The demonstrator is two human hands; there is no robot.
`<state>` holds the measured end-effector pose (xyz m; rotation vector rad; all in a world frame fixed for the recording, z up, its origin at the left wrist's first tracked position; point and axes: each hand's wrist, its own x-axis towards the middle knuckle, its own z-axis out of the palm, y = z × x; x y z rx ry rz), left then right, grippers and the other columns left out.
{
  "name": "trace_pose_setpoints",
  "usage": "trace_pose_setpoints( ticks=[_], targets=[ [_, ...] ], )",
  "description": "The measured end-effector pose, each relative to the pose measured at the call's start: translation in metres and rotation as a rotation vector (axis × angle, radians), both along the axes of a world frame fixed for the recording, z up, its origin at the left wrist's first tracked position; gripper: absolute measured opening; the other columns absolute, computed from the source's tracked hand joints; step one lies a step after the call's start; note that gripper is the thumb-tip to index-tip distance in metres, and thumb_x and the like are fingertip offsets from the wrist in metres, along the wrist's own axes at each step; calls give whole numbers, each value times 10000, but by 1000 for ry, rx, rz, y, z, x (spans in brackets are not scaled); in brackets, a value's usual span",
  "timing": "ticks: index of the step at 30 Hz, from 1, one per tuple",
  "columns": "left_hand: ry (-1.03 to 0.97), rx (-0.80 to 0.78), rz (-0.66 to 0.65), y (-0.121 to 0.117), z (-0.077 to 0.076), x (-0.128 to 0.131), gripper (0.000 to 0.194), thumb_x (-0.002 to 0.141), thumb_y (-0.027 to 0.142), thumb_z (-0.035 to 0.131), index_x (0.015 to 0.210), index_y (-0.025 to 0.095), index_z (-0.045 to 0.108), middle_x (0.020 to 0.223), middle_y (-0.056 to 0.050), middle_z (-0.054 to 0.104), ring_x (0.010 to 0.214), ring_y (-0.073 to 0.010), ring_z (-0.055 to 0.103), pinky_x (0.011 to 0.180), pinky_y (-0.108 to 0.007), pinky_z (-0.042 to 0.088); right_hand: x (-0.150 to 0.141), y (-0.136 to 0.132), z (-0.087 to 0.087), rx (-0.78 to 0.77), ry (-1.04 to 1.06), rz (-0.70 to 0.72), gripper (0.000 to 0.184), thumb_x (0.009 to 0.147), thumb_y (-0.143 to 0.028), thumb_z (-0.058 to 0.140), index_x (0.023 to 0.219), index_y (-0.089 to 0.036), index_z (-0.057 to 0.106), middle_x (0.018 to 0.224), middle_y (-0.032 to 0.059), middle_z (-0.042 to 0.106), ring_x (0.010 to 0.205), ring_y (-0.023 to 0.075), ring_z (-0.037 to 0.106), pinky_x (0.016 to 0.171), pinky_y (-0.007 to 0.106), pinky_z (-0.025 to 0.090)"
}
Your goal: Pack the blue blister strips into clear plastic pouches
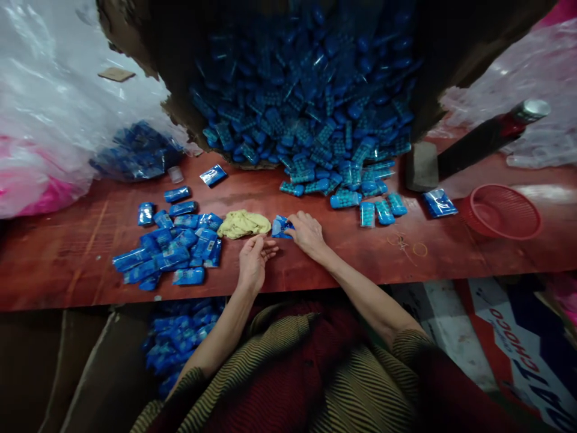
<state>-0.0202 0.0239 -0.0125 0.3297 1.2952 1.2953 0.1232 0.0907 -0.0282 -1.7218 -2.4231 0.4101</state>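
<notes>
In the head view my right hand (pixel 309 234) is closed on a small shiny blue packet (pixel 280 227), which lies on the table. My left hand (pixel 253 263) is just left of it, near the table's front edge. Its fingers point right, a little apart, and nothing shows in them. Between the hands and a heap of blue wrapped packets (pixel 174 255) lies a crumpled yellow cloth (pixel 243 224). Beyond my hands, clear packs with blue-green contents (pixel 345 198) spill from a large pile (pixel 311 120) onto the table.
A torn cardboard box (pixel 144 36) surrounds the big pile at the back. To the right are a red plastic basket (pixel 502 210), a dark bottle-like object (pixel 484 141), a stack of blue wrappers (pixel 439 203) and rubber bands (pixel 420 249). Plastic bags (pixel 40 90) stand at left.
</notes>
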Motion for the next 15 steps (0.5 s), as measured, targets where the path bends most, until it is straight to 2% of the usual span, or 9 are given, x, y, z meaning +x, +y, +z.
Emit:
trace_pose_setpoints(
  ticks=[4,7,12,15],
  targets=[
    [35,32,18,3,0,-3,362,653,367,698,893,136,557,667,-14,671,585,-129,639,586,-230,456,-1,6,-9,50,10,-13,170,896,-320,496,957,-232,628,951,63,619,905,207,528,711,287,354],
    [79,27,34,4,0,1,342,671,356,681,901,138,551,669,-16,658,559,-114,620,548,-210,436,0,7,-13,83,57,2,203,905,-309,471,892,-231,659,887,56,628,852,190,532,697,276,353],
    [168,-41,-17,9,-2,17,268,725,287,623,925,144,516,714,-20,610,471,-79,531,450,-204,389,4,-4,-10,260,160,35,257,906,-299,456,830,-182,671,837,73,607,806,193,514,706,285,368],
    [236,-38,1,13,-4,22,283,724,263,620,956,137,519,710,-36,598,459,-98,518,431,-233,392,7,-7,-6,267,179,27,254,896,-313,464,832,-179,670,878,91,603,824,217,509,710,321,379]
  ],
)
